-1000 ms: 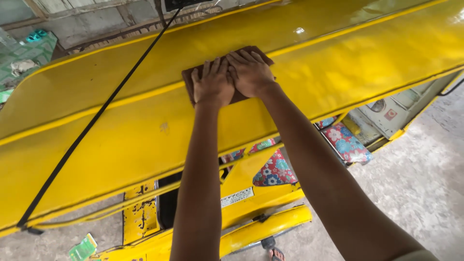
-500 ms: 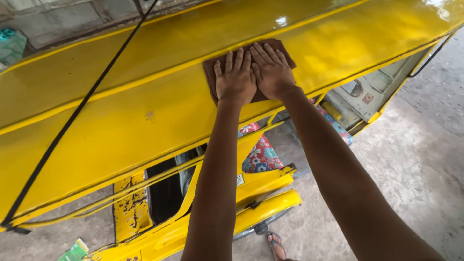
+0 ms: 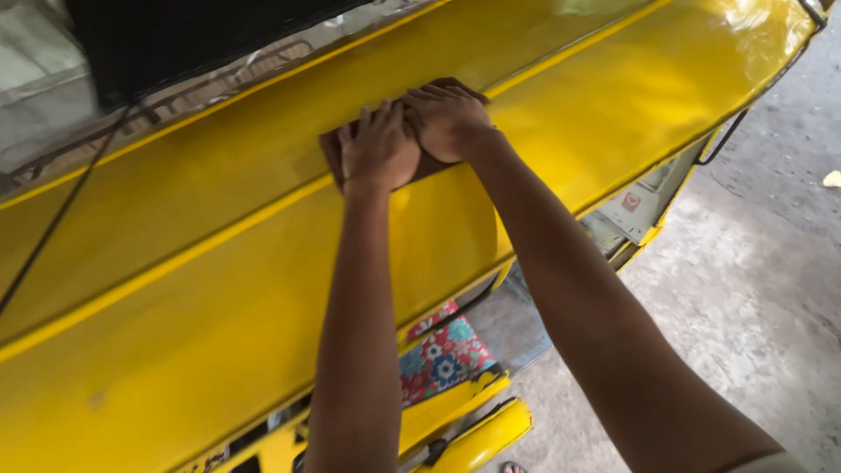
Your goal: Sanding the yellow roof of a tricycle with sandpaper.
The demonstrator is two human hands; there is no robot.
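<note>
Two hands are pressed flat on a brown cloth that lies on the glossy yellow roof of a small vehicle. The left hand is spread open, palm down, fingers extended and resting on the cloth, gripping nothing. The right hand lies just beside it, touching it, also palm down with fingers slightly curled over the cloth's far edge; whether it pinches the fabric cannot be told. The cloth is almost wholly covered by both hands, with only its left margin and a strip below the palms showing. It sits astride a raised ridge running along the roof. A black strap crosses the roof to the left. Below the roof edge, a floral-patterned seat cushion is visible above the concrete floor.
</note>
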